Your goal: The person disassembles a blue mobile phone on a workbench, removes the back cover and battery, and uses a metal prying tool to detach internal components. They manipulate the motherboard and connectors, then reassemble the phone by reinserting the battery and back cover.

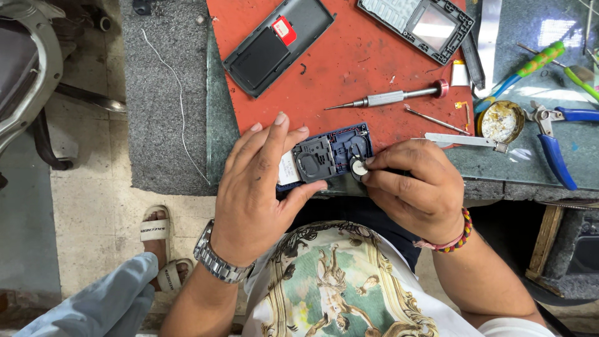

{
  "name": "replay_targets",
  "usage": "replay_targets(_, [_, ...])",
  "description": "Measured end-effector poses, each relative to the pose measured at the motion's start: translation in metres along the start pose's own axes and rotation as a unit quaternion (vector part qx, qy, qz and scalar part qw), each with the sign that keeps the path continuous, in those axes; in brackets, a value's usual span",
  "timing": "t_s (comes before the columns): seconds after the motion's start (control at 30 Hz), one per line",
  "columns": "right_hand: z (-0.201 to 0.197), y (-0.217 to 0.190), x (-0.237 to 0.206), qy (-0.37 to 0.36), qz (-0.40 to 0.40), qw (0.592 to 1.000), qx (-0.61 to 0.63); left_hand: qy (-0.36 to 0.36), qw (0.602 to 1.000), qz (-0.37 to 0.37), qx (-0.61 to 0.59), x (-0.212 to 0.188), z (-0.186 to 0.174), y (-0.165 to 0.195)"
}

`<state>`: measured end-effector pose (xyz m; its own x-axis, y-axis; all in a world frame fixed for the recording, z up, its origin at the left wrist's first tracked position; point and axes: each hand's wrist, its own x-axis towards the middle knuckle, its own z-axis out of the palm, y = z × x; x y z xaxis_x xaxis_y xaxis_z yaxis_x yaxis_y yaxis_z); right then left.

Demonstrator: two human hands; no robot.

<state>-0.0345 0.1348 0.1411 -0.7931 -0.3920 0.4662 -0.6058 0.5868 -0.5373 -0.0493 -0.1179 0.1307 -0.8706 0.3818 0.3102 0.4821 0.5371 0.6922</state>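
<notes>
Currently left hand [256, 187] clamps the blue phone chassis [327, 156] at the red mat's [349, 68] near edge, steadying it; right hand [415, 187] fingertips pinch a round speaker [359, 167] against it. Screwdriver [387, 98] lies nearby.

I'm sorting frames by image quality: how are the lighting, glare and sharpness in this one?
Head view: even, soft light, with faint shadows under the left hand and right hand; bright window glare on the glossy counter at top right; the blue phone frame and screwdriver are sharp; wide-angle bending shows towards the edges, at the chair.
</notes>
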Motion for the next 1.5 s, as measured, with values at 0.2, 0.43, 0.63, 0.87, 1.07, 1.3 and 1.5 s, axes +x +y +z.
replay_targets(0.2, [-0.001, 0.006, 0.001, -0.001, -0.046, 0.998, 0.037, 0.004, 1.000, 0.003, -0.008, 0.000, 0.000, 0.000])
replay_targets(0.43, [-0.001, 0.009, -0.003, 0.006, -0.010, 0.998, 0.066, 0.003, 1.000, 0.000, -0.008, 0.000, 0.001, 0.000])
replay_targets(0.63, [-0.005, 0.007, -0.007, -0.005, 0.039, 0.997, 0.071, 0.002, 1.000, 0.003, -0.011, 0.000, 0.001, 0.000])
replay_targets(0.87, [-0.008, 0.008, -0.017, 0.010, 0.119, 0.973, 0.195, 0.005, 1.000, -0.004, 0.000, -0.001, 0.002, 0.001])
replay_targets(1.07, [-0.004, 0.000, -0.014, 0.054, 0.203, 0.936, 0.282, 0.005, 1.000, -0.001, -0.006, 0.000, 0.001, -0.001])
replay_targets(1.3, [-0.008, -0.008, 0.005, 0.015, 0.206, 0.970, 0.127, -0.005, 1.000, -0.007, -0.004, 0.001, -0.001, 0.000])
replay_targets(1.5, [-0.010, -0.010, 0.014, -0.001, 0.277, 0.954, 0.113, -0.001, 1.000, -0.008, 0.001, 0.000, 0.000, 0.001])
